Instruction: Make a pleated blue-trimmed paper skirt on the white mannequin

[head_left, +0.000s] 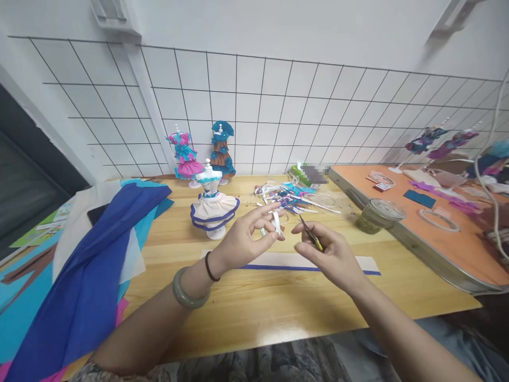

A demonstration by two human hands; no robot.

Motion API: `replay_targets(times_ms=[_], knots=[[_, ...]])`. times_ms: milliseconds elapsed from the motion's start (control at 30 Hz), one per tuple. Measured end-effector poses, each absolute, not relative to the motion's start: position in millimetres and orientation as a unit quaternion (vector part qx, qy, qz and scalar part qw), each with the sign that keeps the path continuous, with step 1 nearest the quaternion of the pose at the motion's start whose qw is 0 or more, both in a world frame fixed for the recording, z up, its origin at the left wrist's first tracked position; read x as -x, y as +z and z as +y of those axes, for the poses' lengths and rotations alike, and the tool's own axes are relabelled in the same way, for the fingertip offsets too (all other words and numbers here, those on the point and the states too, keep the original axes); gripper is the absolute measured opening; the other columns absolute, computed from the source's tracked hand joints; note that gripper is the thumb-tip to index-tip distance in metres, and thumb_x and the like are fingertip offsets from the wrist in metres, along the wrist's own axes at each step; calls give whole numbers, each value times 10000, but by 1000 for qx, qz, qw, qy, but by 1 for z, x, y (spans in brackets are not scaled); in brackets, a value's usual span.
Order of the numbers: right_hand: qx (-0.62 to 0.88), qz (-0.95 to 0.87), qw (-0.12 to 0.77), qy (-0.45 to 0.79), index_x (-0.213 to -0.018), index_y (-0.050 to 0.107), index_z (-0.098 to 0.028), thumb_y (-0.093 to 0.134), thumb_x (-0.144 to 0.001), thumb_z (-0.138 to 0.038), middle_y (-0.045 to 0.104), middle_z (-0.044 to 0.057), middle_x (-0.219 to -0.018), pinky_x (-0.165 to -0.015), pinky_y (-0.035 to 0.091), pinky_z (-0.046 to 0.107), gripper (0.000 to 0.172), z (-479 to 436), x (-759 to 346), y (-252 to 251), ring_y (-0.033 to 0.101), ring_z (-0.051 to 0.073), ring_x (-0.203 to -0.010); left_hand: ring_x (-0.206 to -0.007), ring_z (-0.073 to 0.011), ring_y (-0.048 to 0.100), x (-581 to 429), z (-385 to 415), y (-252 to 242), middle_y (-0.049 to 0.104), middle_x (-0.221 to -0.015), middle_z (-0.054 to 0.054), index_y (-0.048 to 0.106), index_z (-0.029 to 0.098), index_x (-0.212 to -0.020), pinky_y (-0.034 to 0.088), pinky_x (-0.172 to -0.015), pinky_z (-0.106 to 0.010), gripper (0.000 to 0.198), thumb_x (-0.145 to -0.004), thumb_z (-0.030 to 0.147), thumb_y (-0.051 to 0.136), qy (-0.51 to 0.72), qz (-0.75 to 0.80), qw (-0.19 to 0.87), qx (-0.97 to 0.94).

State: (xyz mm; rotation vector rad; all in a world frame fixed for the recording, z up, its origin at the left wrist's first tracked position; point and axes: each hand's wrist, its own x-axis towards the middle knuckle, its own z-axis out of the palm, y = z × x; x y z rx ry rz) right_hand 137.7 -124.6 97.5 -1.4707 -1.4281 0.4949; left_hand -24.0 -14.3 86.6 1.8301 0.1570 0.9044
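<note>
My left hand (248, 233), with a green bangle and a black band at the wrist, pinches a small loop of white tape (275, 222). Facing it, my right hand (330, 252) is closed round small scissors (312, 235) with yellow on the handle, blades pointing up and left. The two hands are a little apart. Beneath them on the wooden table (254, 313) lies a long cream paper strip (278, 260) with a blue edge. Behind my left hand stands a mini dress form (213, 204) in a cream skirt with blue trim.
Sheets of blue paper (87, 276) and other colours cover the table's left. Two dressed forms (185, 159) stand near the wall. Scraps and ribbons (290, 196) lie behind my hands. A lidded jar (379, 215) stands right, beside an orange board (421, 212) holding paper pieces.
</note>
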Motion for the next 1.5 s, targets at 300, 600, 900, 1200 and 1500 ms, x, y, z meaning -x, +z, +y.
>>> replay_targets(times_ms=[300, 600, 900, 1200, 1500], knots=[[574, -683, 438, 110, -858, 623, -189, 549, -811, -127, 667, 0, -766, -637, 438, 220, 107, -113, -137, 98, 580, 127, -669, -960, -177, 649, 23, -15, 85, 679, -722, -20, 473, 138, -1289, 385, -1025, -363, 480, -817, 171, 551, 368, 116, 470, -794], [610, -683, 386, 107, -894, 594, -174, 529, -832, -225, 662, 42, -792, -659, 444, 271, 103, -108, -144, 111, 580, 169, -705, -818, -173, 645, 21, -17, 90, 709, -750, -68, 671, 100, -980, 430, -943, -343, 243, -791, 209, 565, 297, 157, 518, -787], [622, -591, 420, 295, -927, 588, -159, 553, -817, -523, 568, 15, -740, -564, 392, 251, 381, -99, -147, 119, 496, 131, -626, -680, -137, 648, 24, -10, 88, 692, -686, -32, 604, 125, -988, 473, -707, -259, 232, -773, 215, 602, 233, 149, 652, -706], [633, -634, 329, 298, -814, 525, -174, 417, -889, -559, 464, 3, -705, -541, 370, 241, 407, -120, -169, 115, 413, 119, -611, -675, -144, 663, 22, -8, 87, 659, -605, 0, 569, 126, -1068, 490, -742, -282, 339, -747, 211, 638, 251, 138, 679, -676], [672, -686, 187, 207, -789, 551, -182, 375, -902, -559, 488, -10, -635, -505, 346, 239, 431, -120, -177, 131, 432, 122, -558, -684, -144, 669, 21, -7, 82, 654, -645, 5, 545, 142, -1142, 494, -735, -272, 402, -750, 186, 624, 243, 143, 646, -709]])
